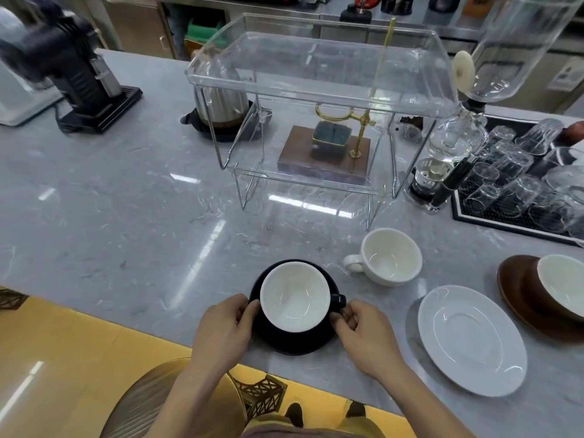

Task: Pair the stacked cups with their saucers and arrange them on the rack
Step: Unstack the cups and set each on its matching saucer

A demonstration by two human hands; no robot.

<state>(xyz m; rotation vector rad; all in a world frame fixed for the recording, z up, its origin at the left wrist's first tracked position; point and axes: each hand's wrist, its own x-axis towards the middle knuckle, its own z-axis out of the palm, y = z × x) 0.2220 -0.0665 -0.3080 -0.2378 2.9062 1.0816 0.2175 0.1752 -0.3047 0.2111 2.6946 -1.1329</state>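
Hands, left hand [226, 324] and right hand [363, 331], pinch the black saucer [290, 341] carrying its black cup [295, 297] at 6 o'clock. Pairing seems done; next, a level lift toward the clear rack [316, 86] at 12 o'clock.

We lose part of the brown cup [565, 284] beyond the frame's right edge; the grinder [60, 55] left of the rack [316, 80] is blurred.

Bare forearms, no sleeves; yellowish trousers [357, 426], dark shoes [295, 414].
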